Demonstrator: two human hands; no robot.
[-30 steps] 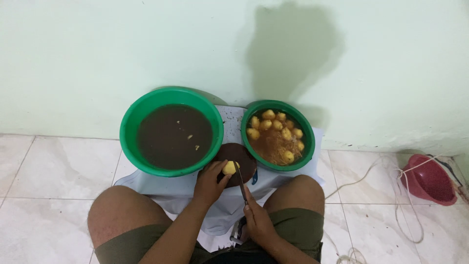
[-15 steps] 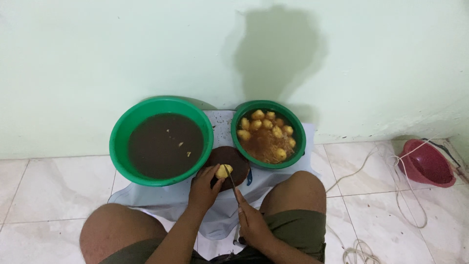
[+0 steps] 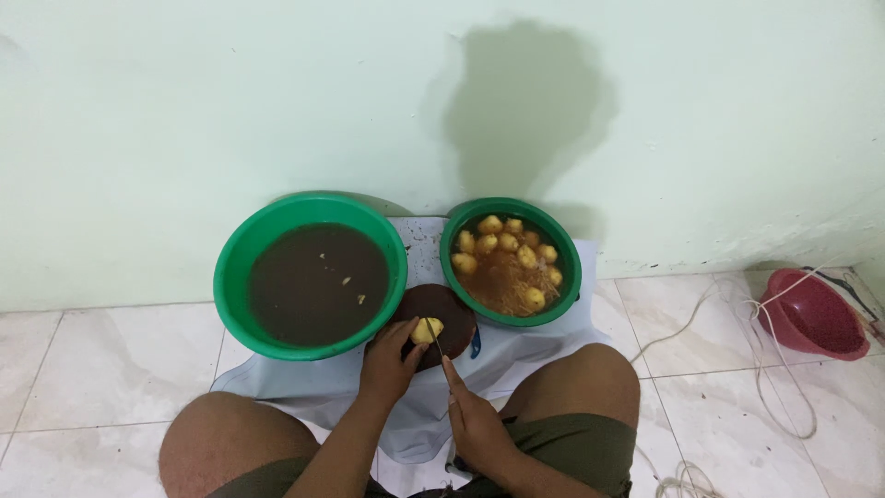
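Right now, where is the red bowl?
In the head view, the red bowl lies tilted on the tiled floor at the far right, near the wall, with a white cord running beside it.

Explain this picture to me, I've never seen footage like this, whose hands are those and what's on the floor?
The view comes from a camera worn on the person's head, looking down at their own knees and hands. They sit on a tiled floor facing a wall. The left hand holds a small yellow potato over a round dark board. The right hand holds a knife against it. Ahead stand a large green basin of dark water and a smaller green basin with more yellow potatoes. A red bowl lies to the right.
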